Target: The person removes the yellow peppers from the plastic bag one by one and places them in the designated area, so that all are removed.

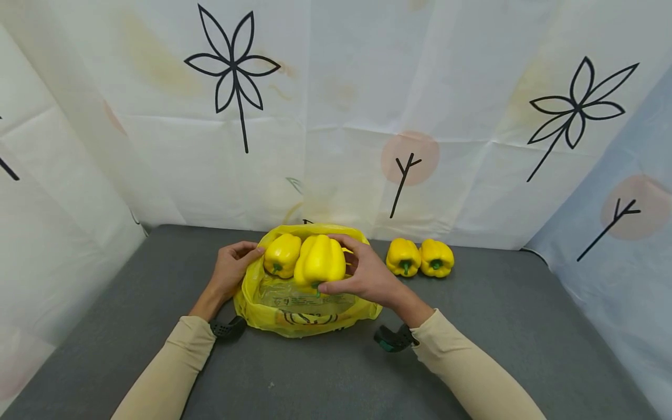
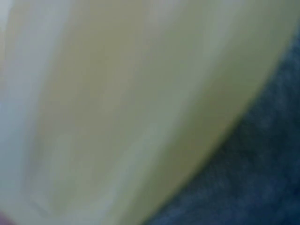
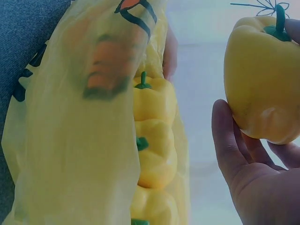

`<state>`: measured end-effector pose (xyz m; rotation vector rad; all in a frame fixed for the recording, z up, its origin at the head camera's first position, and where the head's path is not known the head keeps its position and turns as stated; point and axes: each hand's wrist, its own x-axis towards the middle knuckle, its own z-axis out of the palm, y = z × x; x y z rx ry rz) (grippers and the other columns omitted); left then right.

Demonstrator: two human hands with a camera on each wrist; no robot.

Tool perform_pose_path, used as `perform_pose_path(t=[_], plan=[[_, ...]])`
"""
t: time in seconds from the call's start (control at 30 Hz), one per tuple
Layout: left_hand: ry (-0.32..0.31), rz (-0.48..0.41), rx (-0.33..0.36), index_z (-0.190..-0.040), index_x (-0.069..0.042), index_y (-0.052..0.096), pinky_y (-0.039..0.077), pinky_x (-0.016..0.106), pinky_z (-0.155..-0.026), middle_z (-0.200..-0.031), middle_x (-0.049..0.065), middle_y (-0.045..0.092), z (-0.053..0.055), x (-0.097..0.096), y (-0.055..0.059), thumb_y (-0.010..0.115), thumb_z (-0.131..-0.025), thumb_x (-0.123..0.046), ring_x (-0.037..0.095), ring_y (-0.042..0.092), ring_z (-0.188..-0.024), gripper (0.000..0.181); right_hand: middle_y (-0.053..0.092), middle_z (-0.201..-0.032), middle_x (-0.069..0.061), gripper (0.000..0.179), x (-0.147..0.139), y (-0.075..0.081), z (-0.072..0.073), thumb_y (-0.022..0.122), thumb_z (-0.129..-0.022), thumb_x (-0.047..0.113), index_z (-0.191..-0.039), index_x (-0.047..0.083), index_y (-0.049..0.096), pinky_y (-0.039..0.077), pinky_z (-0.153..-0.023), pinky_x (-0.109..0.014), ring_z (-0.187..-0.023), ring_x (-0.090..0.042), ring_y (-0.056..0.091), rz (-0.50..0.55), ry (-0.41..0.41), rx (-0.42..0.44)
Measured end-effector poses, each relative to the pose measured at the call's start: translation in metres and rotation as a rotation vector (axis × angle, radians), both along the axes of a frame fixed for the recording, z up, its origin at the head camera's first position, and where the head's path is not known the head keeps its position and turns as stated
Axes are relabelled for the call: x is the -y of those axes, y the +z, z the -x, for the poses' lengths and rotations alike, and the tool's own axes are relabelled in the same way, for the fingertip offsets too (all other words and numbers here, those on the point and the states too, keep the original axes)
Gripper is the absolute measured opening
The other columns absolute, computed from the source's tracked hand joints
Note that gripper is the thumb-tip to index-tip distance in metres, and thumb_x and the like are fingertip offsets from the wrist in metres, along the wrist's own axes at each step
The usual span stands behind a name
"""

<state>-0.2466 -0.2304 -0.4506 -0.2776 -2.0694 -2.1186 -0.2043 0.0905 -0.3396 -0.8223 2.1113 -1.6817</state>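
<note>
A yellow plastic bag (image 1: 310, 329) lies with its mouth spread wide on the dark table. My left hand (image 1: 231, 269) grips its rim on the left side. In my right hand (image 1: 370, 277) is a yellow bell pepper (image 1: 322, 259), held over the bag's mouth with its green stem toward me. The right wrist view shows this held pepper (image 3: 262, 79) between thumb and fingers, apart from the bag. Inside the bag sits a yellow bell pepper (image 1: 282, 255); more peppers (image 3: 157, 154) line up behind the bag's near wall in the right wrist view. Blurred bag plastic (image 2: 117, 112) fills the left wrist view.
Two more yellow bell peppers (image 1: 403, 256) stand side by side on the table (image 1: 499, 315), right of the bag. A white patterned cloth (image 1: 336, 116) hangs behind the table's far edge and along both sides. Each wrist wears a dark strap (image 1: 396, 338).
</note>
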Motion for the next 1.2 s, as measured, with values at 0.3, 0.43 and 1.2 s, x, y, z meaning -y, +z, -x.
perform_pose_path(t=[0.3,0.43,1.2], plan=[[0.009,0.014,0.003,-0.107,0.007,0.07,0.06,0.025,-0.069,-0.092,0.0,0.069,0.0,-0.001,0.001,0.069,-0.099,-0.014,0.012,0.068,-0.08,0.023,0.045,-0.147,-0.012,0.087,-0.013,0.001,0.0,0.084,-0.081,0.007,-0.155,0.008,0.036,0.053,-0.1,-0.043,-0.129,-0.032,0.054,0.031,-0.003,-0.009],[0.011,0.014,0.006,-0.104,0.001,0.072,0.061,0.026,-0.069,-0.092,0.0,0.069,0.0,-0.001,0.001,0.069,-0.099,-0.014,0.012,0.068,-0.081,0.017,0.044,-0.148,-0.013,0.087,-0.019,0.003,0.0,0.084,-0.082,0.006,-0.155,0.008,0.036,0.052,-0.101,-0.044,-0.13,-0.033,0.053,0.053,-0.008,-0.008],[0.022,0.012,0.036,-0.105,0.0,0.072,0.061,0.026,-0.07,-0.093,0.0,0.069,-0.001,-0.002,0.003,0.07,-0.099,-0.017,0.013,0.069,-0.081,0.018,0.043,-0.147,-0.017,0.087,-0.055,0.004,0.0,0.084,-0.083,0.006,-0.155,0.006,0.035,0.056,-0.095,-0.039,-0.129,-0.034,0.053,0.108,-0.055,0.008]])
